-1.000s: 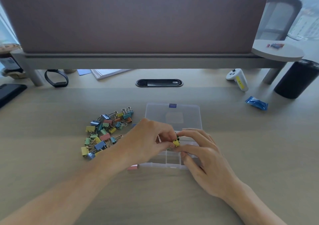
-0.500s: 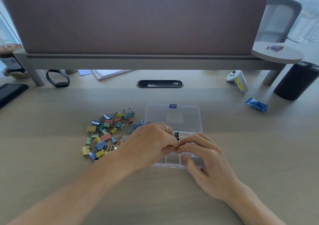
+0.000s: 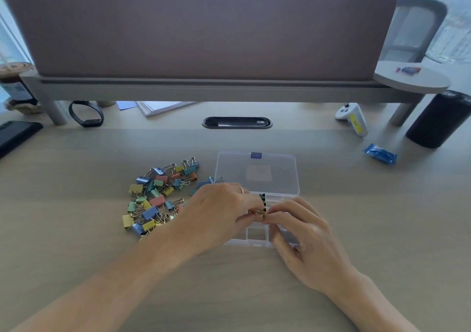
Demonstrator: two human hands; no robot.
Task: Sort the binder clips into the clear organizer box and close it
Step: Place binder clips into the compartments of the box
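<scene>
On my remote feed, 2 bare hands meet over the clear plastic organizer box [image 3: 255,237], which sits on the pale wood-grain desk [image 3: 229,293] in the middle of the head view. The left hand [image 3: 216,217], a thin ring [image 3: 241,189] on 1 finger, has its fingers curled and pinches a small binder clip [image 3: 258,214] at the fingertips. The right hand [image 3: 305,245] pinches the same clip between thumb and forefinger, its other fingers bent over the box's right side. I see the clip's gold wire handles, but I cannot tell its body colour.

The box's transparent hinged lid [image 3: 257,173] lies open and flat on the far side, its blue latch [image 3: 256,155] at the far edge. Several dark clips [image 3: 262,198] stand in a far compartment, just beyond the fingertips. The near compartments I can see look bare, though the hands hide much of the tray.

The loose pile of pastel binder clips [image 3: 158,196], in yellow, blue, green and pink, lies on the desk just left of the box, partly behind the left wrist.

Further back, a taupe fabric partition panel [image 3: 198,26] runs across the desk. Under its shelf lie a black wristband [image 3: 86,114] and a stack of white papers [image 3: 163,107]. At right are a white handheld controller with a yellow sticker [image 3: 353,119], a crumpled blue wrapper [image 3: 380,153] and a black cylinder [image 3: 438,120].
</scene>
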